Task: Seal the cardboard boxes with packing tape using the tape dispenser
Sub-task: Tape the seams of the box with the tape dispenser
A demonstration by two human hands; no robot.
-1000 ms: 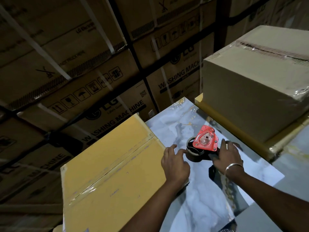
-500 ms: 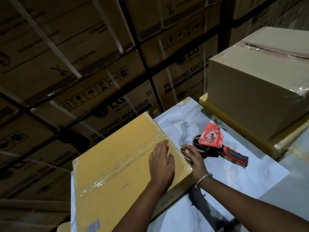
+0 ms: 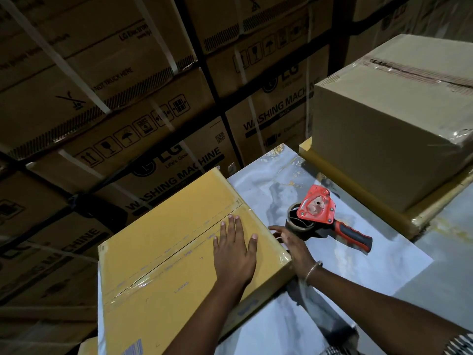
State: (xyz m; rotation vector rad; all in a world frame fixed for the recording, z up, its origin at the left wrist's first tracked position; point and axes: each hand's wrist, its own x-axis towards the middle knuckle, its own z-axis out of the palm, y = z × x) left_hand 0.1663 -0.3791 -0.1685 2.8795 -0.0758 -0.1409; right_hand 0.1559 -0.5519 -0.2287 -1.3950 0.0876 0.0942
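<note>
A flat yellow cardboard box [image 3: 163,252] lies on the marble-patterned table [image 3: 358,272], with clear tape along its centre seam. My left hand [image 3: 234,249] rests flat on the box top near its right end, fingers straight. My right hand [image 3: 291,243] touches the box's right edge with loose fingers and holds nothing. The red tape dispenser [image 3: 320,216] lies free on the table just right of my right hand, its black-and-red handle pointing right. A larger brown box [image 3: 389,129], taped on top, stands at the back right.
A flat yellow box [image 3: 358,198] lies under the brown box along the table's right side. Stacked washing machine cartons [image 3: 143,103] with white straps form a wall behind the table. A barcode label [image 3: 133,348] sits on the yellow box's near corner.
Both hands left the dispenser, which now lies on the table. My left hand moved onto the yellow box top and my right hand to its right edge. The view shifted slightly.
</note>
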